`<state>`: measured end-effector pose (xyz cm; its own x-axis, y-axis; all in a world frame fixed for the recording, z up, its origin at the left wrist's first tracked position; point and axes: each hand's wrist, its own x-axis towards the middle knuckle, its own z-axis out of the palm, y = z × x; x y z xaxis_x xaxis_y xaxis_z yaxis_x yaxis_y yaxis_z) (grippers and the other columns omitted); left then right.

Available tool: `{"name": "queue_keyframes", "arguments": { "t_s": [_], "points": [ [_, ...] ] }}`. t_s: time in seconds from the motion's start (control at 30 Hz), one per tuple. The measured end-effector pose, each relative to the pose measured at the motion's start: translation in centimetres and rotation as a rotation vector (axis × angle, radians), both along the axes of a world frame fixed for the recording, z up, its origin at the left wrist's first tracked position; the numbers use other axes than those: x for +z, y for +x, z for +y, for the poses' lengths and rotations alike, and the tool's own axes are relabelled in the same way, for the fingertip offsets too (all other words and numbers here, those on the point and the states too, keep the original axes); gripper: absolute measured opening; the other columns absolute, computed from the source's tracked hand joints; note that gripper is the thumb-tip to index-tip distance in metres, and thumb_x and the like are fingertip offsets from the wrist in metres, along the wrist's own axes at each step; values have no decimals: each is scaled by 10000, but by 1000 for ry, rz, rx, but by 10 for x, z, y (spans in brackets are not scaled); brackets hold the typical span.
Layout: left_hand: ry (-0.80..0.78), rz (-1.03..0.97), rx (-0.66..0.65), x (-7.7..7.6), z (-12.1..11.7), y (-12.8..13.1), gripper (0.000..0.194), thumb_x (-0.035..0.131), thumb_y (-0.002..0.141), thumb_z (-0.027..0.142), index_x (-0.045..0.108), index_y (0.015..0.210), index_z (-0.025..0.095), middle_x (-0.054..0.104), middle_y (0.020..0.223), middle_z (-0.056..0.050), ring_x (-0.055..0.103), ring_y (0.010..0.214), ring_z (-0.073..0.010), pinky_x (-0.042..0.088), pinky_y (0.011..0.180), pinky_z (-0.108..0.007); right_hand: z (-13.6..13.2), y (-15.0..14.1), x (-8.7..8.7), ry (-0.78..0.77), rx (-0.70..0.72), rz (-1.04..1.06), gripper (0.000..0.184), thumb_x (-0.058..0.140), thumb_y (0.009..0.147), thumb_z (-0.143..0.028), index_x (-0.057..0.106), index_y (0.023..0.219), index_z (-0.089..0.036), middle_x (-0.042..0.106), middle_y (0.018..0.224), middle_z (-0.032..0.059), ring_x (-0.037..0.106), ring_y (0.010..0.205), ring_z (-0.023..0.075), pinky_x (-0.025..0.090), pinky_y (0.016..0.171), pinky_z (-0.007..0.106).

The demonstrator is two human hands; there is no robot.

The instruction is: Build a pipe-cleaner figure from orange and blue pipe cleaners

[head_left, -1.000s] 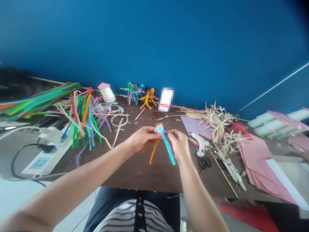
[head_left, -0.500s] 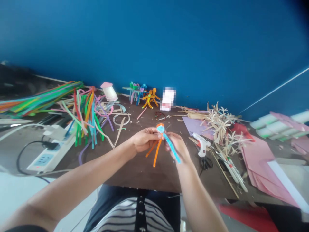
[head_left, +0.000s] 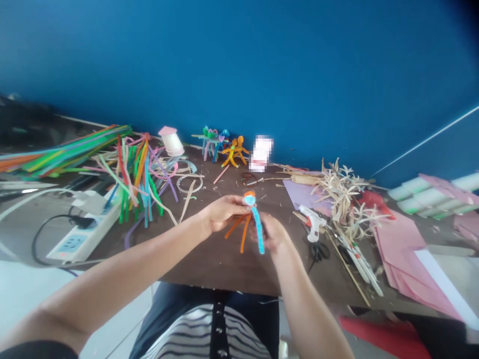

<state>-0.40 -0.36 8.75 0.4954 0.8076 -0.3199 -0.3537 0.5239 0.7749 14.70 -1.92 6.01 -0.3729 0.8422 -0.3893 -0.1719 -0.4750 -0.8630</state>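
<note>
A small pipe-cleaner figure (head_left: 249,200) with an orange top, a light-blue wound part and dangling legs is held over the table's near middle. My left hand (head_left: 229,210) pinches it at its wound part, thumb and fingers closed. Two orange pipe-cleaner ends (head_left: 244,234) hang below, and a light-blue pipe-cleaner strand (head_left: 258,232) hangs to their right. My right hand (head_left: 274,231) is just right of and behind the blue strand. Its fingers are blurred and partly hidden, so whether they grip a strand does not show.
Loose coloured pipe cleaners (head_left: 138,174) and a power strip (head_left: 80,237) lie left. Finished pipe-cleaner figures (head_left: 235,152) stand by the wall. To the right are a white glue gun (head_left: 314,222), black-handled scissors (head_left: 319,252), dried husk flowers (head_left: 340,187) and pink paper sheets (head_left: 400,249).
My right hand has moved slightly down, away from the figure's wound part. The blue strand has swung left and now hangs nearly straight down. My left hand keeps its pinch.
</note>
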Motion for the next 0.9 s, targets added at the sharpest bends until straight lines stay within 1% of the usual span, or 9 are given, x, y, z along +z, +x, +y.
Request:
{"name": "queue_keyframes", "arguments": {
  "t_s": [0.07,0.13,0.23,0.3,0.4,0.53,0.63,0.77,0.9],
  "points": [
    [32,22,-13,3,2,1,188,723,567,133,625,724,98,630,608,-16,570,537,-92,447,539,-205,0,0,0,11,-17,-16,302,596,610,-399,419,491,-184,352,333,-87,256,270,43,205,292,178],
    [78,54,-4,6,3,2,163,711,570,128,617,701,101,625,596,-11,566,526,-91,443,544,-211,1,1,2,58,-46,-99,268,616,613,-383,472,535,-171,434,390,-66,341,313,56,257,323,180],
    [150,146,49,10,5,3,106,679,584,107,604,658,107,610,565,6,551,507,-78,440,564,-213,2,6,11,244,-169,-338,198,641,613,-335,561,648,-157,538,520,-37,448,434,79,331,410,188],
    [206,213,95,11,6,5,85,661,597,106,604,660,113,602,564,19,541,508,-68,438,577,-211,2,9,18,384,-272,-407,176,626,640,-326,583,686,-162,560,575,-32,482,513,90,367,485,198],
    [347,293,146,11,7,7,144,661,600,124,622,738,121,621,625,14,563,577,-86,451,631,-233,-2,10,28,478,-283,-329,172,584,692,-337,596,699,-166,581,618,-23,522,598,111,396,576,222],
    [495,376,150,10,9,7,240,676,596,166,617,822,113,653,738,-32,596,708,-136,462,705,-276,-6,4,32,499,-320,-275,168,646,639,-293,604,734,-161,611,662,-14,546,640,126,408,623,238],
    [502,328,71,10,8,4,284,652,611,136,598,890,121,654,810,-43,602,767,-142,456,732,-277,-5,2,29,501,-362,-256,160,650,632,-276,603,734,-161,609,660,-16,546,630,121,413,622,239],
    [464,204,-44,12,6,-4,451,613,622,81,531,1062,144,647,905,-58,605,784,-139,449,717,-259,-6,3,25,505,-377,-207,161,647,642,-274,596,754,-170,588,642,-26,533,590,108,416,581,230],
    [468,103,-41,10,1,-6,482,607,647,101,499,1113,153,651,921,-68,615,780,-153,447,740,-276,-11,2,25,531,-395,-173,156,635,671,-284,587,777,-180,560,633,-30,520,566,101,417,546,222]
  ]
}}
